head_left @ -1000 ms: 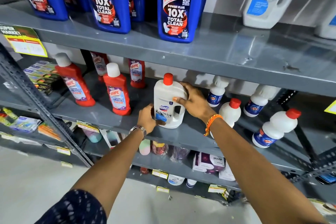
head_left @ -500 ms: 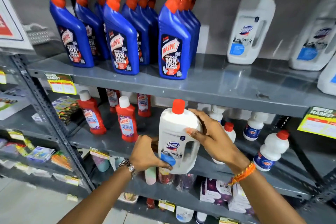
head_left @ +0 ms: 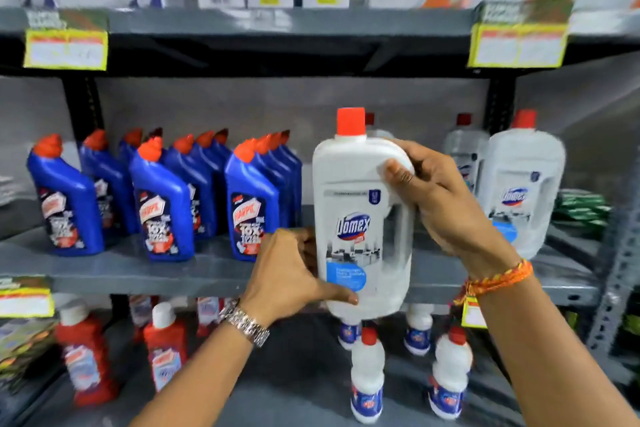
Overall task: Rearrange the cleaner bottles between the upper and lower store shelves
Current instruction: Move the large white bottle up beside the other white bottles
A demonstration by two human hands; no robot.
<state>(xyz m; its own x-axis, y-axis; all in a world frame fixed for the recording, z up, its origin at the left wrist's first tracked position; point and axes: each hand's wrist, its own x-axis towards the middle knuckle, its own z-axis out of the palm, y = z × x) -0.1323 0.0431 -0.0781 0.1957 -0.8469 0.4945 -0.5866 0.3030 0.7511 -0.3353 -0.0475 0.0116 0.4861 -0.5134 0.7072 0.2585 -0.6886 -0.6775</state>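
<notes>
Grey metal store shelving is filling the view, and in front of the upper shelf (head_left: 145,270) both hands are holding a white Domex bottle (head_left: 360,218) upright in the air. The left hand (head_left: 287,274) is gripping its base, the right hand (head_left: 440,201) its moulded handle. Smooth, rigid plastic may slip; supporting it underneath and clearing the shelf lip before lowering it beside the matching white bottles (head_left: 519,184) seems wise, apart from the glossy blue angled-neck bottles (head_left: 162,204).

The held bottle (head_left: 360,218) is white with a red cap and a blue label patch, the row of bottles (head_left: 162,198) to its left blue with orange-red caps, the shelf (head_left: 138,267) grey, and the wrist band (head_left: 495,279) orange and yellow.
</notes>
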